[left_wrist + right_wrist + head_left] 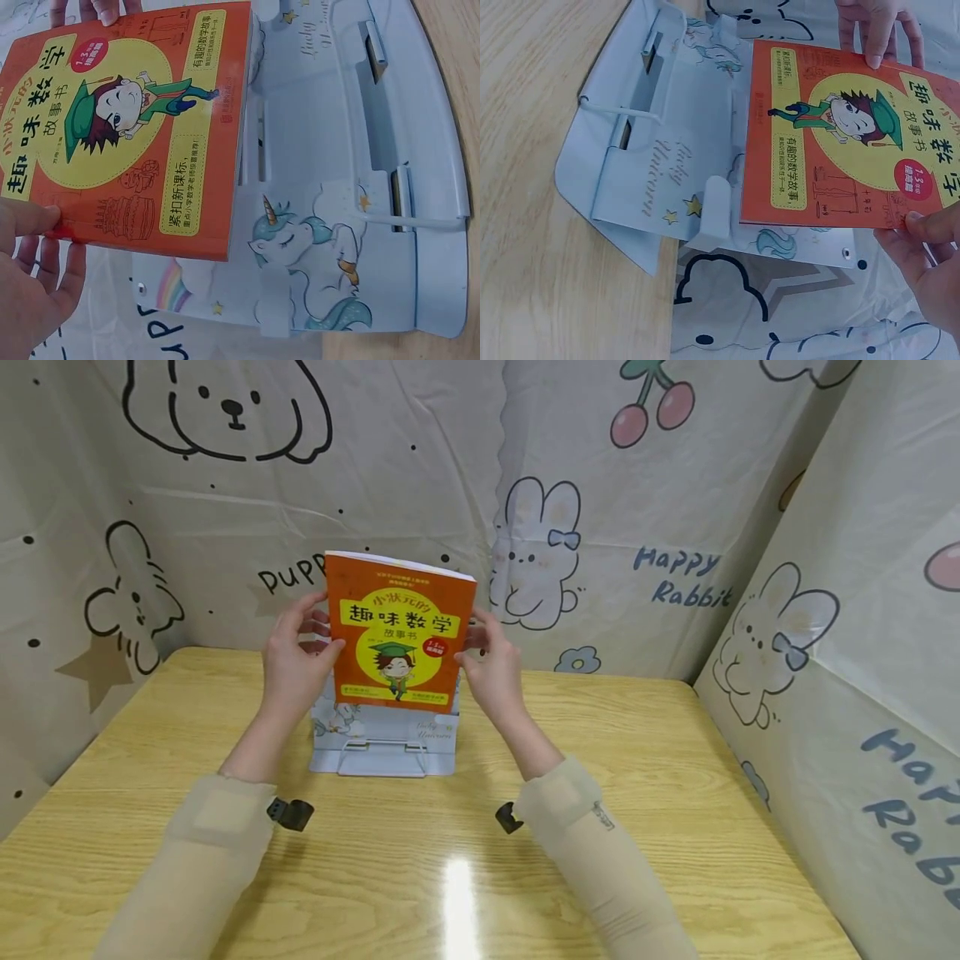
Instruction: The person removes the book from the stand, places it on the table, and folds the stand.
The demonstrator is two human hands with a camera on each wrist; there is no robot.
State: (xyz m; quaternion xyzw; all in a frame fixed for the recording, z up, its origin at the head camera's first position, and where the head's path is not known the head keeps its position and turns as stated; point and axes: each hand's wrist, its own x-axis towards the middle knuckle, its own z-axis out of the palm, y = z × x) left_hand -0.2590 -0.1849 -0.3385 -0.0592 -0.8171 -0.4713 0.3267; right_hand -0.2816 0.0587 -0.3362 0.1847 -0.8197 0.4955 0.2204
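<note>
An orange book [397,631] with a cartoon child in a green cap on its cover is held up between both hands. My left hand [294,652] pinches its left edge, thumb on the front cover and fingers behind. At the opposite edge my right hand [495,664] grips it the same way. Behind and below the book stands a white book stand [442,727] with a unicorn print, its upper part hidden by the book. In the left wrist view a wire bracket [360,150] runs across the stand's lower ledge. The book's bottom edge is apart from that ledge.
The stand rests on a wooden table [600,827]. A printed cloth [420,468] hangs behind the table, and more cloth [885,635] borders its right side. Dark wrist cameras [292,814] sit at both cuffs.
</note>
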